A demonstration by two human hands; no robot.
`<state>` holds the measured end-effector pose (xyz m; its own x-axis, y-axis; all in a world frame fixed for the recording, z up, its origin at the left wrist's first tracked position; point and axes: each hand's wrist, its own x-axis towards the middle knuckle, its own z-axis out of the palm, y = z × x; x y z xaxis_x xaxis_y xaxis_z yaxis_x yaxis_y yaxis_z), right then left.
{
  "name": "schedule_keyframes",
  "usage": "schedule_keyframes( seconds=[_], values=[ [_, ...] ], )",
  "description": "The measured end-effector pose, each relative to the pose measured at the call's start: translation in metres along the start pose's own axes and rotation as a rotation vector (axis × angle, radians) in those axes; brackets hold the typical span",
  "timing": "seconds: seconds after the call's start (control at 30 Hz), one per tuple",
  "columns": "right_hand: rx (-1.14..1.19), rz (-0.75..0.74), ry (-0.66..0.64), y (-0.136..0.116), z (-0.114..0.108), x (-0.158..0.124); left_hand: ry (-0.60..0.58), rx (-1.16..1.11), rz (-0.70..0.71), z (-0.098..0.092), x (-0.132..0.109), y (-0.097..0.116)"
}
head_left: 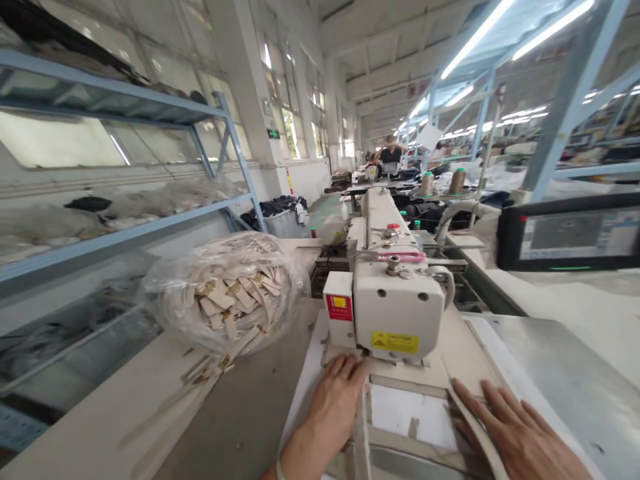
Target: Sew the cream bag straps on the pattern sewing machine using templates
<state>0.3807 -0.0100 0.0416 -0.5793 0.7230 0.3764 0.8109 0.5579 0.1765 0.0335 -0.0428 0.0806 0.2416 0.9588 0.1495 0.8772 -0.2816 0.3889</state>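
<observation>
My left hand (333, 413) rests at the front of an industrial sewing machine (395, 307), its fingers curled over a narrow beige strap (362, 433) that runs toward me. My right hand (520, 433) lies flat with spread fingers on the work plate, alongside a curved beige strip (475, 427) that touches its side. Between my hands, a rectangular cut-out frame (410, 413) of pale material lies under the machine head. The needle area is hidden behind the machine's front. A clear plastic bag (225, 293) of beige tabs with gold-coloured ends sits to the left, with loose tabs (203, 370) on the table beside it.
A monitor (570, 233) stands at the right, beside a steel table surface. Thread cones (440, 183) stand behind the machine. Blue metal shelving (120, 167) holding plastic bags runs along the left. A co-worker (391, 152) stands far down the workshop.
</observation>
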Motion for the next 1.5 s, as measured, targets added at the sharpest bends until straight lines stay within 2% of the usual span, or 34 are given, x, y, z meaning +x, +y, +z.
schedule_keyframes(
  seconds=[0.1,0.2,0.27,0.37,0.47,0.6,0.73,0.9,1.03,1.33,1.5],
  values=[
    [0.023,0.033,-0.046,-0.002,0.002,0.0,-0.016,0.041,-0.073,0.008,-0.009,-0.006],
    [-0.065,0.057,-0.016,-0.006,0.0,0.003,-0.032,0.054,-0.088,0.009,-0.012,-0.01],
    [-0.154,0.048,0.005,-0.009,-0.005,0.006,-0.103,0.049,-0.122,0.005,-0.012,-0.009],
    [-0.231,0.01,-0.041,-0.011,-0.014,0.009,-0.249,0.072,-0.205,-0.006,-0.009,-0.003],
    [-0.278,0.008,-0.068,-0.013,-0.017,0.009,-0.302,0.133,-0.225,-0.013,-0.008,0.004],
    [-0.334,-0.011,-0.056,-0.017,-0.019,0.012,-0.314,0.212,-0.252,-0.014,-0.005,0.01],
    [-0.385,-0.039,-0.119,-0.021,-0.026,0.019,-0.335,0.231,-0.25,-0.016,0.0,0.016],
    [-0.388,0.01,-0.165,-0.024,-0.028,0.029,-0.298,0.238,-0.282,-0.018,0.003,0.022],
    [-0.365,-0.018,-0.176,-0.02,-0.029,0.027,-0.257,0.231,-0.255,-0.015,0.0,0.021],
    [-0.386,-0.081,-0.021,-0.019,-0.034,0.015,-0.226,0.206,-0.236,0.0,-0.006,0.009],
    [-0.335,-0.034,0.029,-0.019,-0.033,0.007,-0.24,0.223,-0.256,0.002,-0.01,0.008]
  ],
)
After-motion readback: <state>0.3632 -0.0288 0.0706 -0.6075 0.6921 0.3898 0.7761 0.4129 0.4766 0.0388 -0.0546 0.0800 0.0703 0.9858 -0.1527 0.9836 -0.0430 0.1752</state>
